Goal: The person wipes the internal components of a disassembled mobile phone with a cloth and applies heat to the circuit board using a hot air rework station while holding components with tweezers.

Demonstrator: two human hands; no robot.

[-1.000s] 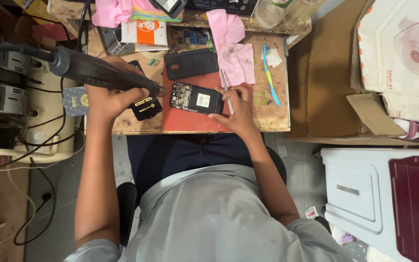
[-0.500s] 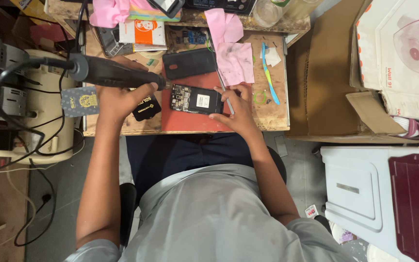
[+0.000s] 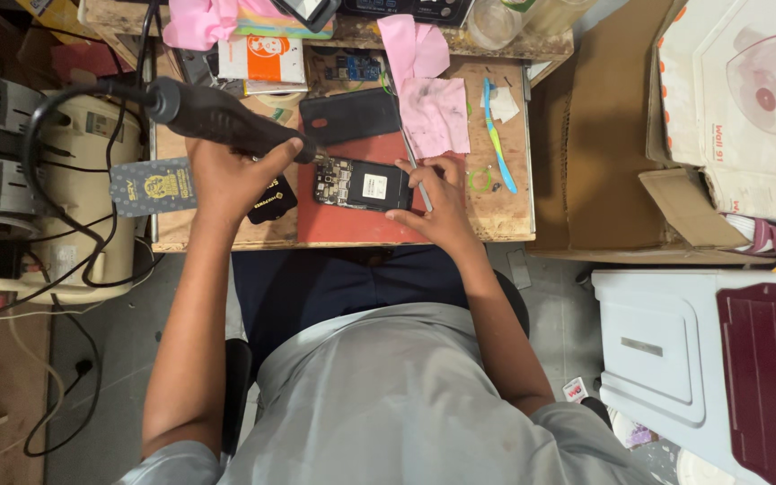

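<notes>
Opened smartphone (image 3: pixel 361 185), back cover off, circuit board and battery exposed; lies flat on a red work mat (image 3: pixel 334 224) near the front edge of a small wooden bench (image 3: pixel 505 202).

Left hand (image 3: pixel 226 175): fingers wrapped around a black corded hot-air handpiece (image 3: pixel 226 117), thumb along the barrel, nozzle angled down at the phone's upper left corner. Right hand (image 3: pixel 437 202): fingers curled against the phone's right end, pinning it, with thin metal tweezers (image 3: pixel 410 157) pinched between thumb and forefinger.

Judgement on doing this step well: keep the nozzle just off the board rather than touching, aimed at the corner and away from the battery; hold the phone steady; keep the cord from dragging the barrel.

Just beyond the phone: a separate black back cover (image 3: pixel 349 115). Pink cloths (image 3: pixel 433 99) to its right, then a blue toothbrush (image 3: pixel 496 135). A small black packet (image 3: pixel 271 202) sits beside the left hand.

Bench is scuffed and crowded. Left of it, a beige machine (image 3: pixel 92 180) with black cables looping to the floor. Right: cardboard boxes (image 3: pixel 604 135) and a white plastic cabinet (image 3: pixel 657 359).
</notes>
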